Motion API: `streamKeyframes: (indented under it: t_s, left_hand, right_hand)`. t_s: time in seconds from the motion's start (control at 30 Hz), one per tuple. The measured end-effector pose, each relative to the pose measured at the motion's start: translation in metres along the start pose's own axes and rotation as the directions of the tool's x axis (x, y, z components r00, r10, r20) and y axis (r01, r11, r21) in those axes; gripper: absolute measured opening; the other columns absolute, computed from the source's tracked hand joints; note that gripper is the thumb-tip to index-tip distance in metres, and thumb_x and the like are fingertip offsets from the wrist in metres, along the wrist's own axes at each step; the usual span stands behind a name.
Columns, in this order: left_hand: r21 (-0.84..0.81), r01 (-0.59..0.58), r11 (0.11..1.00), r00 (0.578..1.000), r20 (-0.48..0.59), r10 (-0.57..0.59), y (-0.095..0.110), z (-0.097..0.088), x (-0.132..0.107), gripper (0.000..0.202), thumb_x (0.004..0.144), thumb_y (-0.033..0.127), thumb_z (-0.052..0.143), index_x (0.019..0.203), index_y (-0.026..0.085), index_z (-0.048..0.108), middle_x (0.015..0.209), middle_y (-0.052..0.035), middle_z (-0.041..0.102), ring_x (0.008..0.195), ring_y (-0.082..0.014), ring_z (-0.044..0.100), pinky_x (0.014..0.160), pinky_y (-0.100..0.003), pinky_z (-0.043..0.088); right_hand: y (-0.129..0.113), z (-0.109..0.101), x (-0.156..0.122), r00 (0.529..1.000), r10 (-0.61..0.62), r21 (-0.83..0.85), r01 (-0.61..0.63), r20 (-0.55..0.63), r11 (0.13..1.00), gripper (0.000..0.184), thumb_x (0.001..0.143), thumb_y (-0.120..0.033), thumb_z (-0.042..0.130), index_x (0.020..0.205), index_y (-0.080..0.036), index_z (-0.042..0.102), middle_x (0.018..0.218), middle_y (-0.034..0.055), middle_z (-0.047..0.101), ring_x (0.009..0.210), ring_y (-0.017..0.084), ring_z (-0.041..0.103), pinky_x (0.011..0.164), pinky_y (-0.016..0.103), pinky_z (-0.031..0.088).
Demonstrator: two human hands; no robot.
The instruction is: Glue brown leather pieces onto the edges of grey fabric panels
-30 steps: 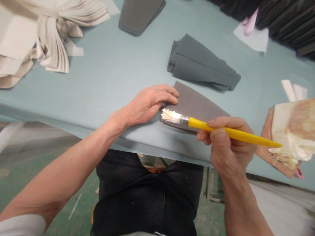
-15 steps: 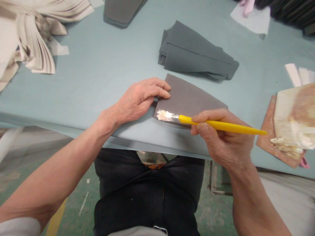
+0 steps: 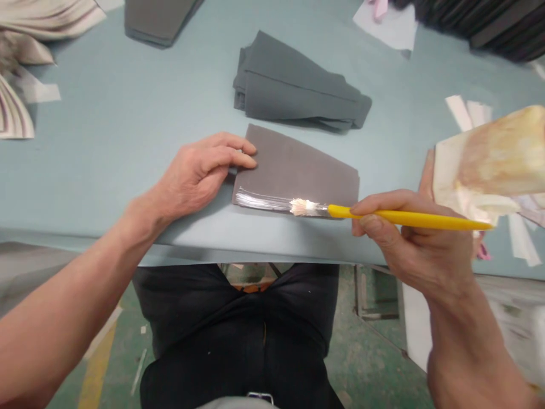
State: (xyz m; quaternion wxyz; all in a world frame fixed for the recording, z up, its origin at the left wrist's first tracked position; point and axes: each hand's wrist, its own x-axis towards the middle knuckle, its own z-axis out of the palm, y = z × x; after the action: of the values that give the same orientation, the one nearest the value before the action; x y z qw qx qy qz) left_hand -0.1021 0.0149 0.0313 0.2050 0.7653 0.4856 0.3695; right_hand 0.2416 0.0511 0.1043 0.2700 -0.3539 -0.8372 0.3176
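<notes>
A dark grey flat piece [image 3: 298, 167] lies near the front edge of the pale blue table [image 3: 128, 130]. My left hand [image 3: 198, 170] presses its left end down, fingers lying flat on it. In my right hand [image 3: 409, 238] is a yellow-handled brush [image 3: 395, 216], gripped in closed fingers. Its white bristles touch the near edge of the piece, where a wet shiny streak runs leftward.
A folded stack of grey fabric pieces [image 3: 293, 91] lies just beyond the flat piece. Another dark stack [image 3: 157, 20] sits at the back left. Cream fabric pieces [image 3: 25, 62] lie far left. A glue-stained board with a container [image 3: 485, 153] stands at the right.
The brush has swept from the left corner rightward along the near edge, leaving a wet streak. My left hand stays on the piece. The camera view has shifted.
</notes>
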Motion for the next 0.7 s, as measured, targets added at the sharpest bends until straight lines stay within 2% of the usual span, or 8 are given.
streamKeyframes:
  t_s: [0.17,0.37,0.57,0.7]
  left_hand:
    - [0.030,-0.004,1.000,1.000,-0.009,0.005,-0.002,0.000,0.000,0.038,0.105,0.014,0.044,0.115,0.026,0.078,0.136,-0.0058,0.076,0.125,-0.0212,0.072,0.116,-0.041,0.055]
    - [0.016,-0.055,0.998,0.998,-0.024,0.055,-0.011,0.000,-0.001,0.042,0.103,0.017,0.046,0.121,0.036,0.078,0.136,0.0015,0.076,0.123,-0.0223,0.073,0.115,-0.043,0.057]
    - [-0.009,-0.081,0.997,0.996,-0.037,0.081,-0.015,0.001,-0.001,0.042,0.103,0.018,0.048,0.125,0.038,0.078,0.137,-0.0003,0.075,0.123,-0.0239,0.073,0.113,-0.047,0.059]
    - [-0.007,-0.083,0.996,0.996,-0.028,0.083,-0.013,0.002,-0.001,0.041,0.102,0.016,0.047,0.121,0.033,0.079,0.135,-0.0041,0.076,0.122,-0.0249,0.073,0.113,-0.047,0.059]
  right_hand:
    - [0.011,-0.019,-0.013,0.996,0.074,-0.031,-0.075,-0.051,0.997,0.005,0.102,-0.028,0.072,0.101,-0.027,0.076,0.075,-0.0026,0.071,0.068,0.015,0.068,0.067,0.028,0.055]
    - [0.021,-0.040,-0.022,0.989,0.111,-0.059,-0.117,-0.096,0.991,0.008,0.103,-0.033,0.071,0.100,-0.027,0.076,0.071,-0.0035,0.069,0.064,0.015,0.064,0.061,0.029,0.050]
    - [0.016,-0.063,-0.023,0.979,0.150,-0.242,-0.180,-0.140,0.953,0.022,0.103,-0.041,0.071,0.087,-0.027,0.075,0.071,-0.0011,0.068,0.063,0.016,0.062,0.060,0.031,0.045]
    - [0.003,-0.066,-0.019,0.976,0.097,-0.247,-0.144,-0.196,0.958,0.017,0.102,-0.034,0.074,0.087,-0.027,0.077,0.069,0.0023,0.067,0.061,0.017,0.061,0.061,0.036,0.044]
